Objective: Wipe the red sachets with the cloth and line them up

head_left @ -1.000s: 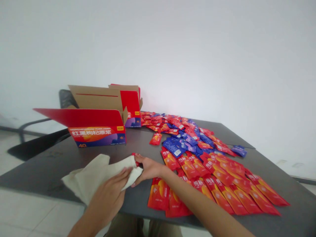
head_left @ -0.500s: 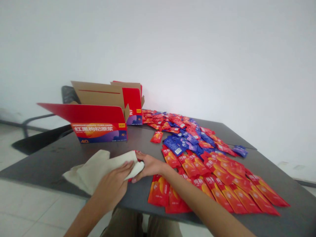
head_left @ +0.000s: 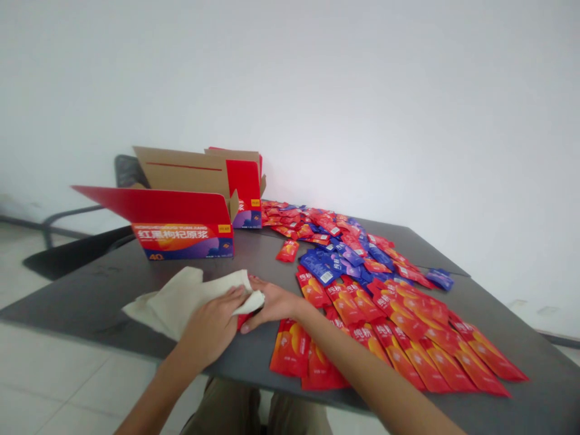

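A cream cloth lies bunched over the table in front of me, with my left hand closed on it. My right hand grips a red sachet, mostly hidden under the cloth and my fingers. The cloth's folded end wraps over the sachet. Right of my hands, red sachets lie in overlapping rows, partly behind my right forearm. Beyond them is a loose heap of red and purple sachets. One red sachet rests apart at the heap's left edge.
On the left of the dark table an open red carton stands with its flaps up. Behind it is a second open carton. A black chair is past the table's left edge, and a white wall rises behind.
The cloth's end and my left hand have shifted slightly upward along the sachet. Both hands keep their grip, and the view has moved a little.
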Action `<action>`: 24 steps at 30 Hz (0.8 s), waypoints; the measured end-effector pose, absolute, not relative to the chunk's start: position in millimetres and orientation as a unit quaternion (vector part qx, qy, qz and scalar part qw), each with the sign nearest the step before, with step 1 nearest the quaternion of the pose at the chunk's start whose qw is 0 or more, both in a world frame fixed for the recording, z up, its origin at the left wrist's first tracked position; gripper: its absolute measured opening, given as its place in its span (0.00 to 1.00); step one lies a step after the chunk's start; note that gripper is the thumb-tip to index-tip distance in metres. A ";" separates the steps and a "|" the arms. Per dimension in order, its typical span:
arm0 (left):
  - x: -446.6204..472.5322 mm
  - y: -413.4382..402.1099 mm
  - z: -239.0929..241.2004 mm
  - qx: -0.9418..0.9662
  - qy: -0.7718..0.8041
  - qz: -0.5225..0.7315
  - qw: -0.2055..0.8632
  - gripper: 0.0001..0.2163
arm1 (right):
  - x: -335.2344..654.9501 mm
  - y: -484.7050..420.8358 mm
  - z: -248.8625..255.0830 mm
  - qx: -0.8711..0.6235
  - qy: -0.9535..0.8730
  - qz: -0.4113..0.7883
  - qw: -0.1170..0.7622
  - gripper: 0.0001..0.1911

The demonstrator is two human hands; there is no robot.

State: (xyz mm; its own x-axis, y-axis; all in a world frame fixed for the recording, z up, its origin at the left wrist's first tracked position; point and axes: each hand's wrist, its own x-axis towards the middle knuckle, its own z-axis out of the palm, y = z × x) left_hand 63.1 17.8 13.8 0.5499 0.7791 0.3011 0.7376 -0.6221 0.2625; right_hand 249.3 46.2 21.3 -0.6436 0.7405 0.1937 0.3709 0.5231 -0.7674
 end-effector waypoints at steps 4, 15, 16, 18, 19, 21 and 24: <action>66.8 23.9 14.9 0.881 0.427 0.195 0.059 0.26 | 247.4 44.2 26.4 -0.323 -0.837 0.353 0.266 0.42; 67.1 21.0 15.3 0.882 0.433 0.183 0.044 0.26 | 248.3 44.3 26.2 -0.318 -0.840 0.354 0.261 0.45; 68.2 21.6 15.3 0.884 0.429 0.182 0.039 0.26 | 247.9 44.3 26.4 -0.321 -0.839 0.354 0.258 0.45; 64.6 15.3 9.8 0.887 0.421 0.190 0.025 0.26 | 248.2 45.0 23.2 -0.347 -0.830 0.354 0.255 0.49; 60.6 9.9 5.6 0.887 0.417 0.197 0.017 0.26 | 248.8 45.4 20.6 -0.365 -0.823 0.353 0.254 0.51; 53.3 0.6 -0.5 0.888 0.410 0.207 0.011 0.26 | 250.0 45.5 16.5 -0.390 -0.813 0.351 0.254 0.55; 54.9 3.2 3.3 0.886 0.417 0.202 0.026 0.26 | 250.5 43.7 18.5 -0.367 -0.817 0.353 0.268 0.52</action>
